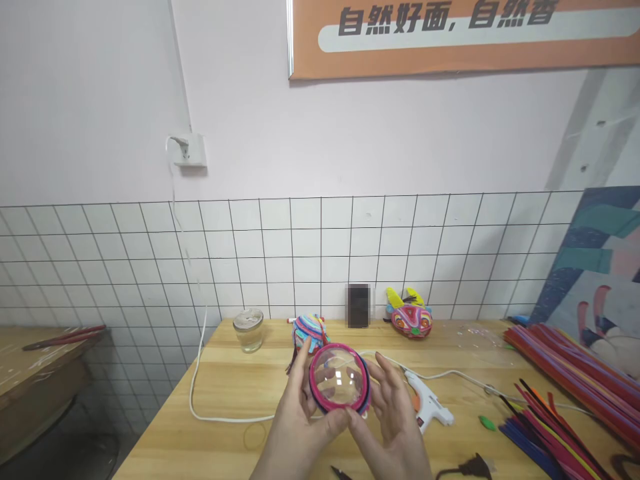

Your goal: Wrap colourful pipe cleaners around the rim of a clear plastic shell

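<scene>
Both hands are raised over the near edge of the wooden table point(220, 393), and between them sits a clear plastic dome point(339, 385) ringed in pink, with a dark blue band showing along its right rim. Its rounded face is turned toward the camera. The left hand point(295, 427) cups the dome from the left and below, thumb pressed near the bottom rim and fingers curled behind the left edge. The right hand point(393, 417) holds the opposite side, thumb meeting the lower rim, fingers spread behind the right edge. So the dome is clamped between the two hands, held above the tabletop rather than resting on it.

Just right of the right hand lies a white glue gun point(429, 405), its cord running across the table. Behind the dome stands a striped ball point(309, 331), a glass jar point(249, 329) to its left, a colourful mask figure point(411, 319) farther right. Bundles of pipe cleaners point(560, 380) lie along the right side.
</scene>
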Tool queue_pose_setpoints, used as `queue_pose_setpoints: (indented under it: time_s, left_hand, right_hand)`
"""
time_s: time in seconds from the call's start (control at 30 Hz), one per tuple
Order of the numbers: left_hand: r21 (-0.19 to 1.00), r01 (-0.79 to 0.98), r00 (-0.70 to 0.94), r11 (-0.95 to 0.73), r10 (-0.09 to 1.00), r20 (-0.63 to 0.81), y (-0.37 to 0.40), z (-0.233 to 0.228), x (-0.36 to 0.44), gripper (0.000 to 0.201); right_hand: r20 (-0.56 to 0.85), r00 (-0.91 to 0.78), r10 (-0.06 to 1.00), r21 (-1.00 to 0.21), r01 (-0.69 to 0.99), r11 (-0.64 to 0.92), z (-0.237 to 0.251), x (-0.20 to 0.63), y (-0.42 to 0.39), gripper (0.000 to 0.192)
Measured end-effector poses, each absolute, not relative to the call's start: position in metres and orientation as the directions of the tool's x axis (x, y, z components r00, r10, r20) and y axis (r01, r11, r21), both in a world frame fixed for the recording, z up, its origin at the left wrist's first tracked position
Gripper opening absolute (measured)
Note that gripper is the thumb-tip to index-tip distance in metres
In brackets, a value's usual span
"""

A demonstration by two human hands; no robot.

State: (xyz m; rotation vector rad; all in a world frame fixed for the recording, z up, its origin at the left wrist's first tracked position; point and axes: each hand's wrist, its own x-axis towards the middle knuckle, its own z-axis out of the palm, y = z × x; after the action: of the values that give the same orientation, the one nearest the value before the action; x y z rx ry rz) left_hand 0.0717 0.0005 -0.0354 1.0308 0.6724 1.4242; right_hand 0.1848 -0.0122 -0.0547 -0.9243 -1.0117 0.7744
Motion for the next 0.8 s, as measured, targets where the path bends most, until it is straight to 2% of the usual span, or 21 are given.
queue_pose_setpoints:
  time_s: [0.13, 0.37, 0.6, 0.8]
  left_hand:
    - [0.895, -0.425, 0.089, -0.135, 0.978, 0.190, -0.001, -0.029, 0.065, 0.111]
    - [0.887, -0.418, 0.165, -0.193, 0.945, 0.284, -0.001, -0.034, 0.060, 0.096]
    - [0.890, -0.389, 0.146, -0.238, 0.938, 0.315, -0.001, -0.037, 0.062, 0.093]
    - [0.893, -0.397, 0.112, -0.212, 0.955, 0.276, 0.000, -0.036, 0.063, 0.101]
  right_hand:
    - [0.367, 0.352, 0.861, -0.897, -0.113, 0.428, -0.058, 0.183, -0.014, 0.064]
    - [0.386, 0.327, 0.863, -0.892, -0.106, 0.439, -0.059, 0.185, -0.013, 0.065]
    - [0.387, 0.283, 0.878, -0.894, -0.116, 0.432, -0.056, 0.188, -0.014, 0.065]
    - [0.359, 0.252, 0.899, -0.899, -0.165, 0.405, -0.056, 0.190, -0.013, 0.068]
